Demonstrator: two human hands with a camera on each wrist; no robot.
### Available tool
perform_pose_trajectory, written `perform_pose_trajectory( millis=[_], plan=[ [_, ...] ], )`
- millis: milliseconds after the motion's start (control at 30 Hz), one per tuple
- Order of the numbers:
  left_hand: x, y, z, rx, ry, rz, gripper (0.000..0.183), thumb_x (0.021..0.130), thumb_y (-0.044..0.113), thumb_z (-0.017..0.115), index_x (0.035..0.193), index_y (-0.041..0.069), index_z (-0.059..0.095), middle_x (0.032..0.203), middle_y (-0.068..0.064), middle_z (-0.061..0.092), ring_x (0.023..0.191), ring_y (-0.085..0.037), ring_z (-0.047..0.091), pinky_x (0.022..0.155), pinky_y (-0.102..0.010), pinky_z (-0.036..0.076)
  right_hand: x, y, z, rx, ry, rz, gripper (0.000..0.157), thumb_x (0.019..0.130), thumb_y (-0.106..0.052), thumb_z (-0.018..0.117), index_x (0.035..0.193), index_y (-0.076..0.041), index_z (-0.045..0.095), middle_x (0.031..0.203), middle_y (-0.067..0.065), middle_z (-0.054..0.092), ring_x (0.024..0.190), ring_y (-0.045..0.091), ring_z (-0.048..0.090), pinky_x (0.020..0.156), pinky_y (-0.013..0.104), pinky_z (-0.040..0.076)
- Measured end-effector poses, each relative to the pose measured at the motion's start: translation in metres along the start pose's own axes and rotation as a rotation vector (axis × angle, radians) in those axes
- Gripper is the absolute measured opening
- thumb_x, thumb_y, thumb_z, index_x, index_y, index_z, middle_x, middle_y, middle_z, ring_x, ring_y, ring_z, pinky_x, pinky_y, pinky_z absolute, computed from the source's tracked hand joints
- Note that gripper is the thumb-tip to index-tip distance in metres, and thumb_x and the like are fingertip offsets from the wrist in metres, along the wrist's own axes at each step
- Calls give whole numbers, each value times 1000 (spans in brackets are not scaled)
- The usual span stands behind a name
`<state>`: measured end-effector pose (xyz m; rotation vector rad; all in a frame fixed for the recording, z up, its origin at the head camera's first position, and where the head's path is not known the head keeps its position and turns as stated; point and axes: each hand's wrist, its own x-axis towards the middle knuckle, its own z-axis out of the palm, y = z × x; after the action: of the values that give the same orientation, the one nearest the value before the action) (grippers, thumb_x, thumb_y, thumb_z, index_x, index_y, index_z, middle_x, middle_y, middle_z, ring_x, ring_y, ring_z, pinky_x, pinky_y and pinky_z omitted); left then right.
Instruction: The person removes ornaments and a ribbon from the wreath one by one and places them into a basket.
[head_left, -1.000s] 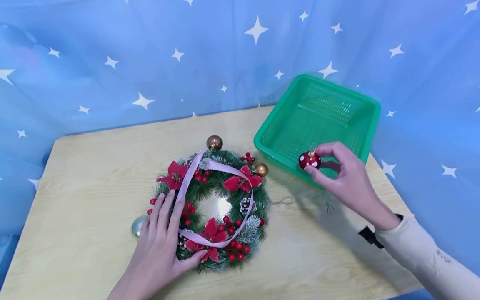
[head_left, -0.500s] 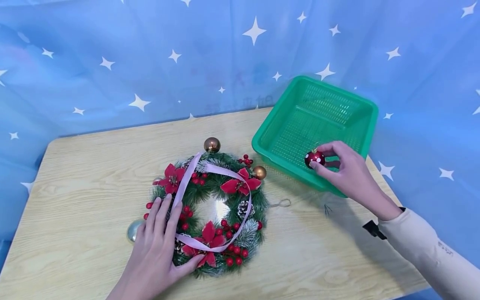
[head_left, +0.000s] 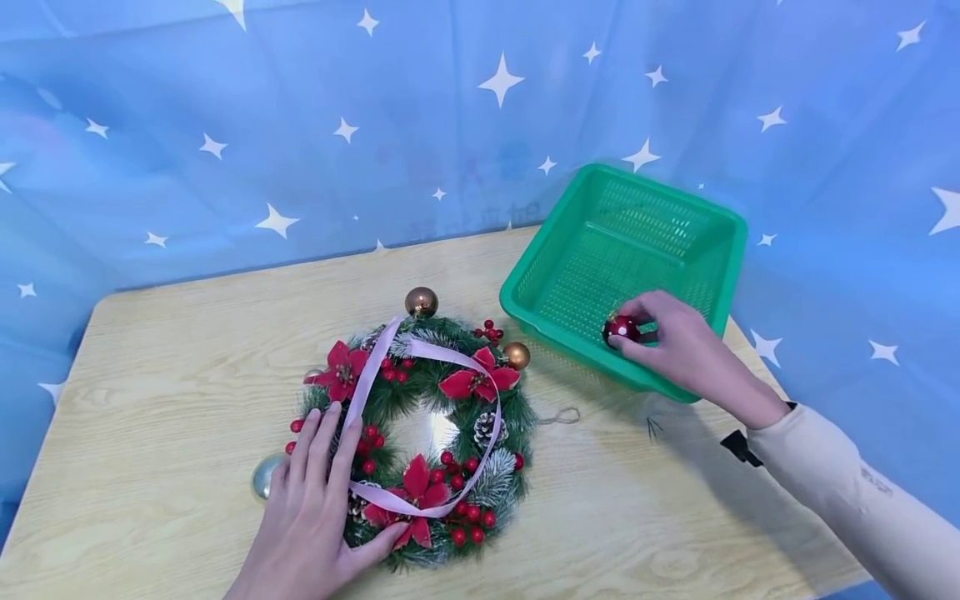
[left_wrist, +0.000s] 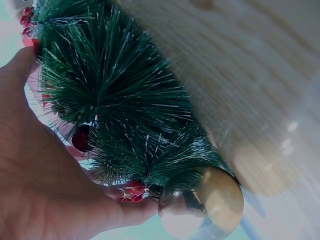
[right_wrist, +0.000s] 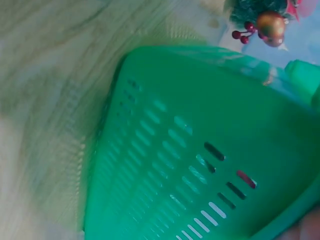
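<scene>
My right hand [head_left: 678, 342] pinches a red Christmas bauble [head_left: 619, 330] with white dots, over the near part of a green plastic basket [head_left: 637, 204]. In the right wrist view the outside of the basket [right_wrist: 200, 100] fills most of the picture and hides the bauble. My left hand [head_left: 300, 508] rests on the left side of a Christmas wreath [head_left: 495, 479], fingers spread and thumb near a red poinsettia. A pale pink ribbon [head_left: 368, 375] lies loosely looped over the wreath. Beside the left fingers is a silvery bauble [left_wrist: 200, 202] at the wreath's edge.
A brown bauble [head_left: 422, 302] sits at the wreath's far edge and a copper one [head_left: 517, 356] at its right. A thin cord loop [head_left: 564, 416] sticks out to the right. Small dark wires [head_left: 653, 428] lie on the table [head_left: 180, 392]. A blue curtain [head_left: 420, 92] hangs behind.
The right hand has moved slightly farther in over the basket, lowering the bauble. The left hand stays on the wreath. The head view has shifted a little.
</scene>
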<state>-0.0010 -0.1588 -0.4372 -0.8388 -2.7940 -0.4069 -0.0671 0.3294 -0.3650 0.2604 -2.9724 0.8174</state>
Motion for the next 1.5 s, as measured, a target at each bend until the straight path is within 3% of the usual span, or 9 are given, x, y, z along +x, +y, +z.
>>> perform_pose_trajectory(
  millis=[233,367,600,733,967,1200,1500],
  plan=[
    [-5,0,5,-8,36,11,129,85,93,56,171,2,28,172,-27,28,154,-52,29,84,-73,55,15,6,3,-78,-95,4,19,101,-13,79,113,0,71,112,15,68,104,33,66,87,55,55],
    [-5,2,6,-11,44,14,128,85,94,55,170,1,29,172,-26,29,154,-52,29,84,-71,55,19,10,6,-117,-153,13,22,102,-16,79,113,1,71,112,16,68,103,33,64,84,54,54],
    [-4,4,5,0,33,4,137,74,84,78,171,3,27,173,-25,28,154,-51,29,86,-70,56,19,12,11,-138,-227,23,20,103,-16,79,114,0,73,109,14,66,92,27,59,75,47,51],
    [-3,5,4,1,40,8,140,68,78,86,171,2,29,173,-25,29,153,-52,30,86,-70,56,18,12,13,-142,-257,24,17,103,-14,77,115,-1,74,110,13,65,91,26,59,76,46,52],
    [-1,2,1,-5,34,19,134,69,75,87,168,2,35,173,-25,29,154,-53,30,89,-75,54,20,9,13,-162,-266,34,28,105,-14,75,127,3,71,118,19,66,95,29,63,78,50,55],
    [1,-3,-1,-21,20,42,133,71,73,88,170,4,32,174,-24,28,155,-53,28,96,-80,48,20,5,9,-193,-263,74,47,107,-26,73,140,7,63,135,28,63,121,47,64,95,64,53],
    [1,-7,-3,-27,40,64,132,72,71,88,170,3,32,173,-25,29,153,-55,30,95,-79,49,13,-2,6,-120,-196,74,50,112,-30,66,147,4,58,143,28,59,123,46,64,97,65,53]
  ],
)
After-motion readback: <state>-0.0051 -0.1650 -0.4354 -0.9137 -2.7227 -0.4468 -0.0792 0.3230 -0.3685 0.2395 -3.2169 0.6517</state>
